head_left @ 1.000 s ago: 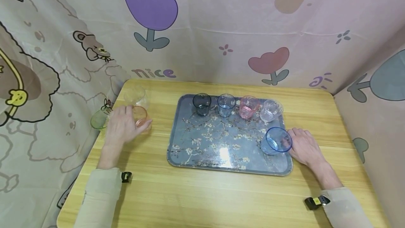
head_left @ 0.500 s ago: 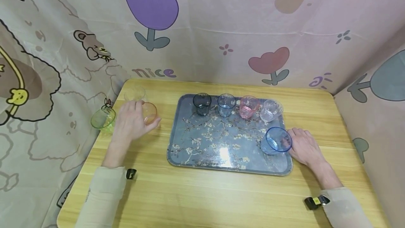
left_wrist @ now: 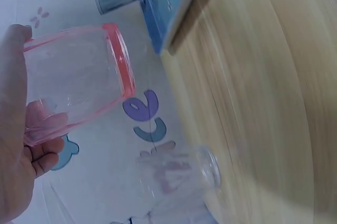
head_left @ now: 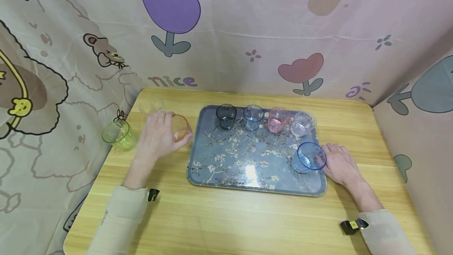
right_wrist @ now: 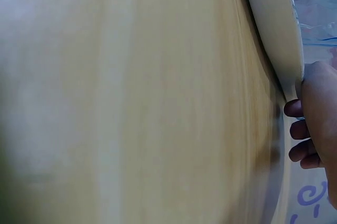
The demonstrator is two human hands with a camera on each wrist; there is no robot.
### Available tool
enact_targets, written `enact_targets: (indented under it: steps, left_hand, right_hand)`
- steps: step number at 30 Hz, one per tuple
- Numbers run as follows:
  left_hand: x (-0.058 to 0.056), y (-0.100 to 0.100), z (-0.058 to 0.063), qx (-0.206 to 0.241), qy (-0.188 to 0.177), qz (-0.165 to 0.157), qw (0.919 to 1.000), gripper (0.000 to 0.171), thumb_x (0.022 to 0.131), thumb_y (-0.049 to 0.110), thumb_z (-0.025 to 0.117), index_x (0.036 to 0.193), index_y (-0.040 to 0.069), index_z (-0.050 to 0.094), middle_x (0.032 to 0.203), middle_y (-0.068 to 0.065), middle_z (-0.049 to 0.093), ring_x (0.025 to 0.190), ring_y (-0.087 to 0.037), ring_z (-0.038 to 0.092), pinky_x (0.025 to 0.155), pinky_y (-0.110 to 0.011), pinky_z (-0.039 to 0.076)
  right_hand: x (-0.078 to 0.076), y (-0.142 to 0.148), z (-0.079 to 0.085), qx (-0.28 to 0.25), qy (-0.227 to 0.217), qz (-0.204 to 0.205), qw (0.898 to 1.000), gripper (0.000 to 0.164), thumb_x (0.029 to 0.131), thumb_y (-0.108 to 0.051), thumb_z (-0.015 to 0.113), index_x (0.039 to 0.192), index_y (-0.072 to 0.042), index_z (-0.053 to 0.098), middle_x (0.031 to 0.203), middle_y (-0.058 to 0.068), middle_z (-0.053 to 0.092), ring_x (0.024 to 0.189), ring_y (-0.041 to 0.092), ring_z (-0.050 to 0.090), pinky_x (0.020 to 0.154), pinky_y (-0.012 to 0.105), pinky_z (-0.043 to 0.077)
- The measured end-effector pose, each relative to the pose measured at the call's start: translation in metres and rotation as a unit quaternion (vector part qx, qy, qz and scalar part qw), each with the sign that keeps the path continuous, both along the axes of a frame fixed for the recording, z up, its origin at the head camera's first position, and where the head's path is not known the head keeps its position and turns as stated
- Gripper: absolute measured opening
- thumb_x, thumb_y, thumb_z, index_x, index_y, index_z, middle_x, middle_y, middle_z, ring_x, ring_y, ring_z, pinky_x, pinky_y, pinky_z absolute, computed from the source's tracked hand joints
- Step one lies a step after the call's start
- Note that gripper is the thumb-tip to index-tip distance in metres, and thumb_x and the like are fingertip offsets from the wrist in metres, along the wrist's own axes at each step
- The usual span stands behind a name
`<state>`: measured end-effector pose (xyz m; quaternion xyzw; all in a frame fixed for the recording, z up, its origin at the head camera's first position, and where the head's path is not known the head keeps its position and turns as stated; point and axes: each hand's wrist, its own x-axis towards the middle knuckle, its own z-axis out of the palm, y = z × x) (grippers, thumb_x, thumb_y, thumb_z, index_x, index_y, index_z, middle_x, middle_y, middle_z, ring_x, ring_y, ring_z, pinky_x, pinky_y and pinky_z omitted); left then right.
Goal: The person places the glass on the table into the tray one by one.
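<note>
My left hand (head_left: 155, 135) grips an orange-pink drinking glass (head_left: 181, 127), thumb on the near side, just above the table by the tray's left edge. In the left wrist view the same glass (left_wrist: 79, 76) has a thick pink rim. At the tray's right edge, my right hand (head_left: 341, 163) holds the rim of the flower-patterned tray (head_left: 226, 172). A blue glass (head_left: 308, 158) stands on the tray beside that hand and partly covers its thumb. In the right wrist view the curled fingers of the right hand (right_wrist: 320, 118) show beside the tray's outer wall (right_wrist: 274, 23).
Along the tray's back stand a dark grey glass (head_left: 226, 117), a pale blue glass (head_left: 253, 118), a pink glass (head_left: 278, 120) and a clear glass (head_left: 303, 124). On the table's left are a green glass (head_left: 119, 135) and another clear glass (head_left: 150, 105). Printed curtains (head_left: 226, 50) enclose the table.
My left hand has carried the orange-pink glass rightward, up to the tray's left edge. The green glass has come into fuller view behind it. My right hand has stayed still.
</note>
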<state>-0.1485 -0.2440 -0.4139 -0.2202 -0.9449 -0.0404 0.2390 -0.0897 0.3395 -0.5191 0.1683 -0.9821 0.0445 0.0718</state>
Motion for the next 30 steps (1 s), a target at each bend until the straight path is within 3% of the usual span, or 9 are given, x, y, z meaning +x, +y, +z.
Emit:
enact_targets:
  steps: [4,9,19,30]
  left_hand:
    - [0.002,0.01,0.0,0.019,-0.02,-0.012,0.9996,0.092,0.082,0.072,0.063,0.119,-0.013,0.059,0.103,-0.029,0.067,0.097,-0.045,0.062,0.093,-0.055,0.051]
    - [0.003,0.024,-0.002,0.031,-0.034,-0.026,0.9986,0.091,0.078,0.066,0.074,0.123,-0.011,0.059,0.105,-0.027,0.067,0.095,-0.041,0.062,0.088,-0.051,0.051]
    - [0.006,0.051,-0.01,0.048,-0.041,-0.066,0.9958,0.087,0.08,0.067,0.072,0.123,-0.008,0.06,0.111,-0.025,0.069,0.103,-0.04,0.065,0.091,-0.051,0.056]
    - [0.012,0.085,-0.022,0.049,-0.1,-0.06,0.992,0.086,0.08,0.068,0.077,0.128,-0.002,0.058,0.113,-0.019,0.067,0.104,-0.034,0.064,0.093,-0.049,0.057]
  right_hand:
    - [0.0,0.0,0.0,0.001,-0.004,-0.001,1.0,0.031,0.098,-0.028,0.062,0.109,0.001,0.063,0.102,0.02,0.066,0.104,0.043,0.063,0.092,0.058,0.047]
    - [0.0,0.0,0.001,0.001,-0.005,-0.002,1.0,0.03,0.098,-0.027,0.062,0.109,0.001,0.063,0.102,0.019,0.067,0.104,0.043,0.063,0.092,0.058,0.047]
    - [0.001,-0.003,0.002,-0.01,0.013,0.003,1.0,0.028,0.096,-0.026,0.063,0.102,0.001,0.063,0.097,0.019,0.066,0.1,0.042,0.063,0.089,0.056,0.047]
    - [0.002,-0.002,0.001,-0.007,0.013,0.002,1.0,0.028,0.097,-0.027,0.063,0.101,0.001,0.062,0.096,0.018,0.065,0.097,0.041,0.063,0.089,0.056,0.047]
